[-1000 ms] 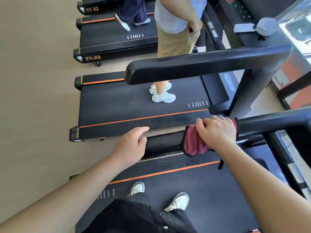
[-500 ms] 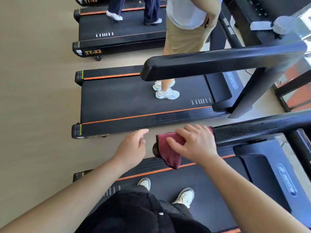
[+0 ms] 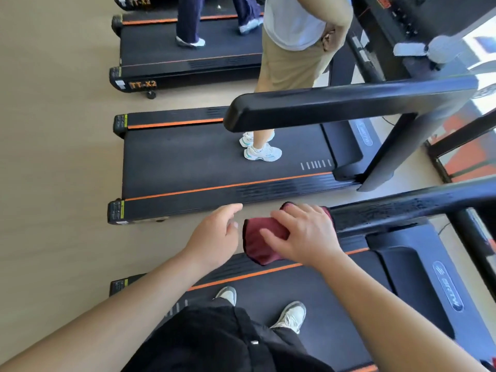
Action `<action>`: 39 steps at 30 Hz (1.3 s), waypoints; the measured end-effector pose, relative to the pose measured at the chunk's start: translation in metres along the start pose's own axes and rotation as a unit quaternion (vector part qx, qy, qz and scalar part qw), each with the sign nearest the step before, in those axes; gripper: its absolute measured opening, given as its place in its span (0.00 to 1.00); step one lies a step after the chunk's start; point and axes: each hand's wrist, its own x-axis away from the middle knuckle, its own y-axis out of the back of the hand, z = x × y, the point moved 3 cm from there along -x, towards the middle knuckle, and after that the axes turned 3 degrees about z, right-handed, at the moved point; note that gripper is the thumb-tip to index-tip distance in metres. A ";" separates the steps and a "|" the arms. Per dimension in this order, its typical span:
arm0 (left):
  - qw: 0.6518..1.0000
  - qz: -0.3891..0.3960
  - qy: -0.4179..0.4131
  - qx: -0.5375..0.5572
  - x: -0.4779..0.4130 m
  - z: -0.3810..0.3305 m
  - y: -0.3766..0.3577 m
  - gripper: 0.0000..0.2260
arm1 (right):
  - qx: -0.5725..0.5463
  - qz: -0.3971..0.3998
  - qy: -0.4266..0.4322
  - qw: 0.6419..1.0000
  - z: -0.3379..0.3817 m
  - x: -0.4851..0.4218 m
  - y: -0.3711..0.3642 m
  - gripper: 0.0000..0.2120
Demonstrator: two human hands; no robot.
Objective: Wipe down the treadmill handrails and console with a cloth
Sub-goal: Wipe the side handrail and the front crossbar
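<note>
I stand on a black treadmill whose left handrail [image 3: 397, 210] runs from right of centre toward the right edge; its surface looks damp. A dark red cloth [image 3: 261, 241] is wrapped over the rail's free end. My right hand [image 3: 303, 237] presses down on the cloth and grips it around the rail end. My left hand [image 3: 214, 237] hovers just left of the cloth, fingers loosely apart, holding nothing and off the rail. The console is outside the view.
A second treadmill [image 3: 214, 167] lies parallel on the left with a person [image 3: 292, 49] standing on its belt; its handrail [image 3: 335, 103] crosses above mine. A third treadmill [image 3: 171, 55] farther off carries another person. Beige floor on the left; my belt [image 3: 335, 304] lies below.
My right hand slid the cloth leftward along the rail to its free end. My left hand came off the rail end and now hovers beside it. The view tilted slightly.
</note>
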 end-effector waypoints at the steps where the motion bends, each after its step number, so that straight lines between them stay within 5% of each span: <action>1: 1.000 0.012 -0.011 -0.010 0.000 -0.005 -0.005 0.20 | 0.003 -0.011 -0.046 0.999 -0.024 0.002 0.007 0.21; 4: 0.997 0.041 -0.046 -0.037 0.003 -0.015 -0.016 0.21 | 0.008 -0.053 -0.163 0.985 -0.073 0.009 0.021 0.21; 8: 0.991 0.022 -0.096 -0.090 0.007 -0.020 -0.017 0.20 | 0.006 -0.074 -0.272 0.959 -0.033 0.011 0.011 0.17; 12: 0.975 0.003 -0.185 -0.120 0.007 -0.045 -0.033 0.22 | -0.088 -0.059 -0.143 0.984 0.035 0.029 -0.002 0.15; 15: 0.976 0.049 -0.165 -0.134 -0.006 -0.070 -0.057 0.25 | -0.229 -0.067 -0.055 0.970 0.006 0.040 0.021 0.18; 19: 0.942 0.135 -0.051 -0.304 -0.048 -0.106 -0.090 0.32 | -0.182 -0.137 -0.153 0.962 -0.067 0.069 0.064 0.20; 22: 0.939 0.151 -0.036 -0.306 -0.069 -0.127 -0.106 0.35 | -0.132 -0.050 -0.196 0.970 -0.091 0.075 0.070 0.26; 27: 0.933 0.045 -0.207 -0.290 -0.026 -0.068 -0.093 0.26 | -0.058 0.094 -0.135 0.985 -0.103 0.059 0.064 0.39; 31: 0.929 0.007 -0.266 -0.257 -0.011 -0.030 -0.074 0.24 | -0.070 0.093 -0.158 0.980 -0.104 0.053 0.049 0.39; 37: 0.940 0.126 -0.089 -0.304 -0.078 -0.129 -0.113 0.23 | -0.113 0.038 -0.176 0.977 -0.107 0.052 0.045 0.37; 39: 0.929 0.081 -0.126 -0.339 -0.067 -0.130 -0.122 0.21 | -0.107 0.048 -0.178 0.977 -0.106 0.053 0.044 0.38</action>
